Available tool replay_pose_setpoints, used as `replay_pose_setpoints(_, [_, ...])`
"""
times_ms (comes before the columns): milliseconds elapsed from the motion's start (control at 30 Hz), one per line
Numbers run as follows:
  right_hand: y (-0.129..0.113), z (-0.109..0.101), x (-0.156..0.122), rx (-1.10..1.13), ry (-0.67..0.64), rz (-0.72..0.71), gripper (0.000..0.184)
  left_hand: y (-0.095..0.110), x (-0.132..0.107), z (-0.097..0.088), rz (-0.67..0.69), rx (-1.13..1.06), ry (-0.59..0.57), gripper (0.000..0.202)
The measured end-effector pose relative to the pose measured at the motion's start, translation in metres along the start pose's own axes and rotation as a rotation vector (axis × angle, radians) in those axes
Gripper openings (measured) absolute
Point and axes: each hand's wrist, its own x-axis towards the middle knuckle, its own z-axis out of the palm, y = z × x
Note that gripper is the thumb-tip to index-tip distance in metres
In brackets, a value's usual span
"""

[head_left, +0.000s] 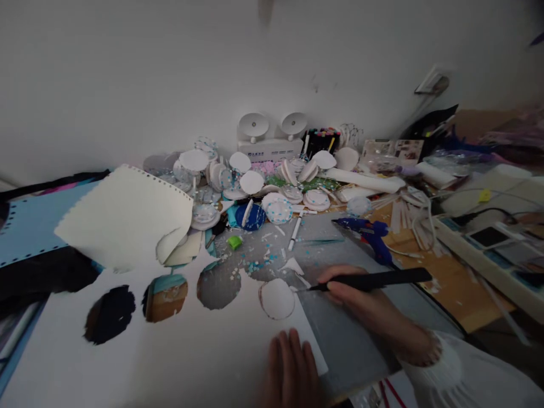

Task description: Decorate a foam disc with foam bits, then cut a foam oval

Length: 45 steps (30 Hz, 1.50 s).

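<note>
My right hand grips a slim black craft knife. The knife's thin tip is near the right edge of a large white sheet, beside a round outline on it. Below that circle my left hand lies flat on the sheet, fingers stretched out. Several ragged round holes run along the sheet to the left. Small white offcuts lie just beyond the knife tip. Under the sheet's right side is a grey cutting mat.
A blue glue gun lies on the mat's far right side, and a white pen is near the middle. Many white paper discs pile up along the back. Cream perforated paper is at left, a power strip at right.
</note>
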Motion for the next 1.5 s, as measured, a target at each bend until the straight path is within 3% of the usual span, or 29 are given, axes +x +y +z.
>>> replay_pose_setpoints(67, [0.000,0.008,0.009,-0.013,-0.107,-0.032,0.019,0.008,0.004,0.007,-0.063,-0.005,0.062,0.032])
replay_pose_setpoints(200, [0.003,0.018,0.017,0.006,-0.201,-0.079,0.025,0.035,0.006,0.022,-0.446,0.031,0.238,0.019])
replay_pose_setpoints(233, [0.004,0.018,0.017,0.006,-0.210,-0.085,0.025,0.040,0.004,0.024,-0.474,0.043,0.244,0.019])
replay_pose_setpoints(367, [0.001,0.015,0.014,-0.009,-0.261,-0.087,0.021,0.048,-0.006,0.026,-0.277,0.061,0.110,0.026])
replay_pose_setpoints(533, [-0.015,0.017,0.011,-0.057,-0.319,-0.080,0.016,0.049,-0.010,0.024,-0.322,0.098,0.091,0.036])
replay_pose_setpoints(700, [-0.014,0.017,0.010,-0.127,-0.362,-0.182,0.020,0.044,-0.010,0.021,-0.228,0.102,0.075,0.035])
replay_pose_setpoints(867, [-0.003,0.017,0.009,-0.214,-0.391,-0.344,0.017,0.048,-0.005,0.022,-0.344,0.117,0.095,0.032])
replay_pose_setpoints(1067, [0.002,0.021,0.000,-0.252,-0.316,-0.454,0.009,0.042,-0.008,0.023,-0.271,0.090,0.107,0.024])
replay_pose_setpoints(1167, [0.004,0.022,0.000,-0.283,-0.301,-0.462,0.011,0.045,-0.009,0.026,-0.323,0.103,0.119,0.021])
replay_pose_setpoints(1300, [0.004,0.024,0.009,-0.294,-0.386,-0.433,0.006,0.050,-0.010,0.030,-0.342,0.104,0.129,0.019])
replay_pose_setpoints(1500, [0.006,0.028,0.022,-0.269,-0.477,-0.385,0.017,0.055,-0.012,0.034,-0.358,0.098,0.142,0.014])
